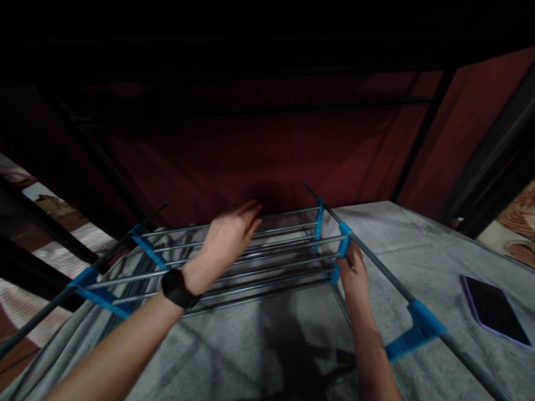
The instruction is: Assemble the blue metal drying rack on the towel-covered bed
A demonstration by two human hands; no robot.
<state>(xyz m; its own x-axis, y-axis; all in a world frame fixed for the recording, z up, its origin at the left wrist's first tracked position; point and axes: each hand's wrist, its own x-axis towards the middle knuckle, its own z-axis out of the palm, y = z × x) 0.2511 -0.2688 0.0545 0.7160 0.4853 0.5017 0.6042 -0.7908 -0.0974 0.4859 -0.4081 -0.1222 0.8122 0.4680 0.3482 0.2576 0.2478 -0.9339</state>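
A rack of thin grey metal tubes joined by blue plastic brackets lies on a grey cloth. My left hand, with a black watch on the wrist, is over the tubes in the middle; its fingers are stretched out, slightly blurred, and hold nothing. At the rack's right side, my right hand has its thumb and fingers closed on a blue bracket fitted to the long right-hand pole. More blue brackets stand on the left-hand pole. A further blue bracket sits nearer me on the right pole, partly behind my forearm.
A phone with a purple edge lies on the grey cloth at the right. Behind the rack rises a dark red panel with dark frame bars around it. Patterned fabric shows at the far left and far right.
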